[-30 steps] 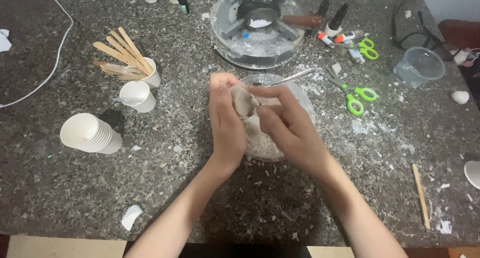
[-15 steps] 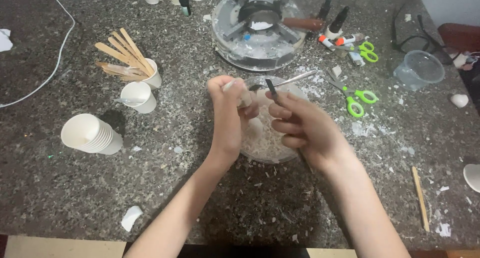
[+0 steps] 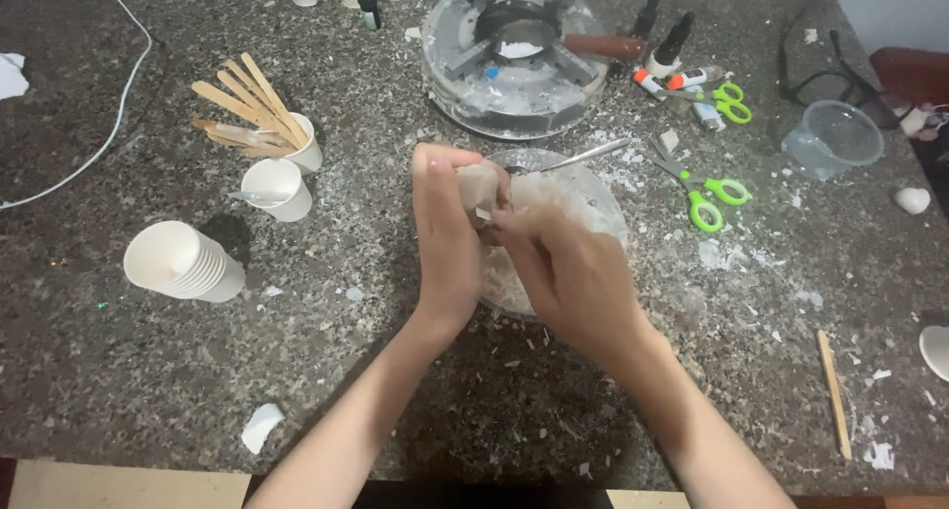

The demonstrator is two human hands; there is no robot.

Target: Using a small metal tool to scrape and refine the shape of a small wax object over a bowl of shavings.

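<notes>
Since half a second before, the right hand (image 3: 578, 272) had drawn in against the left hand (image 3: 445, 227); both gripped a pale wax lump (image 3: 477, 186) over the clear bowl (image 3: 605, 205), flakes dropping inside, green scissors (image 3: 707, 188) at three o'clock.

The bowl (image 3: 593, 198) sits at the counter's (image 3: 395, 390) centre, with both hands over it; the left hand (image 3: 447, 242) and right hand (image 3: 573, 272) meet on a lump (image 3: 478, 188); the round stand (image 3: 519, 54) lies at 12 o'clock; scissors (image 3: 704, 188) at 3 o'clock; stacked cups (image 3: 183, 262) at 9 o'clock; a cup of sticks (image 3: 297, 143) at 10 o'clock; a loose stick (image 3: 833, 390) at 4 o'clock.
</notes>
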